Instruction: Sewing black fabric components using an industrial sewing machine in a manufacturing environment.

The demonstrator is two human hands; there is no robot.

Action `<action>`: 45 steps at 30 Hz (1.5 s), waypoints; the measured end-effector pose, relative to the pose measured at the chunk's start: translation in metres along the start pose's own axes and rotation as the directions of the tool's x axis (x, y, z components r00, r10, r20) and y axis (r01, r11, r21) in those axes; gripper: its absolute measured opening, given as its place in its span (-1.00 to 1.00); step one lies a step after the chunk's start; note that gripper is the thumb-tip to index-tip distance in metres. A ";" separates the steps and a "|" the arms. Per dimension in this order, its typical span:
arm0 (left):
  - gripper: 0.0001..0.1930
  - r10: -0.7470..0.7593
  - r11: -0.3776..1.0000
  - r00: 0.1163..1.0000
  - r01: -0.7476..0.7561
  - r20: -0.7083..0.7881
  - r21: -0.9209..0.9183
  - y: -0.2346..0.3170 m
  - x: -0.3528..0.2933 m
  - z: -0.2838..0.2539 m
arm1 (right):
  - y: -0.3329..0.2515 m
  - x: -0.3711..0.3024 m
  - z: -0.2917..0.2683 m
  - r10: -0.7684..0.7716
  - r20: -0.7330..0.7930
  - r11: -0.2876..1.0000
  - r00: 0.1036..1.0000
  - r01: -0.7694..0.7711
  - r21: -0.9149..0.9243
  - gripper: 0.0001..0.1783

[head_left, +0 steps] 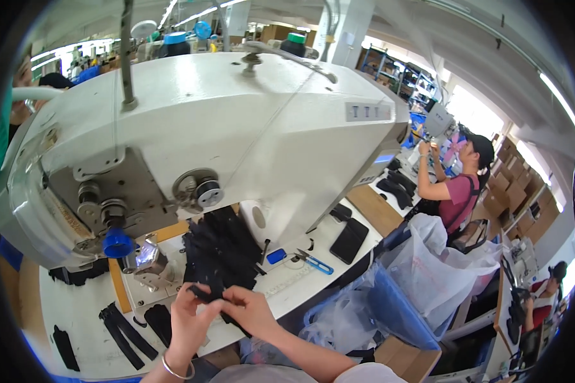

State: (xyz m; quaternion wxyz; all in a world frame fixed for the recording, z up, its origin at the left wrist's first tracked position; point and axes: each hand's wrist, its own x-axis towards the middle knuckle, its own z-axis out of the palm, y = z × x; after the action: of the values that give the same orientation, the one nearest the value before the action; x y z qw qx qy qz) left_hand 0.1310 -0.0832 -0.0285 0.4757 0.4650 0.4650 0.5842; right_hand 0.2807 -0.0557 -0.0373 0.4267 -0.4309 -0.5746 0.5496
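1. The left hand and right hand pinch a soft black fabric piece between their fingertips.
2. Just beyond the grip, limp, matte black strips lie heaped.
3. Above it looms the smooth, rounded white sewing machine.
4. Rightward rest slim blue-handled snips.

foreground sewing machine: 1 | large fabric pile: 1 | blue-handled snips: 1 | thread cones: 2 | right-side co-workers: 2

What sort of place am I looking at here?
Probably a sewing workshop: a big sewing machine fills the view, black cloth pieces lie piled by it, and a co-worker is busy beyond.
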 end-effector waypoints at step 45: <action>-0.83 0.285 0.783 0.949 -0.149 -0.136 0.604 -0.003 -0.040 -0.095 | 0.024 -0.040 0.045 -0.249 0.091 0.923 0.964 0.265 -0.281 -0.90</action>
State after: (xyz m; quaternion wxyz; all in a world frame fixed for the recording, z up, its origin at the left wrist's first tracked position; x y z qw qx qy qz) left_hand 0.0423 -0.1322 -0.0479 0.1834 0.5721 0.6151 0.5107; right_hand 0.2491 -0.1059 -0.0632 0.4113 -0.3950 -0.7119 0.4099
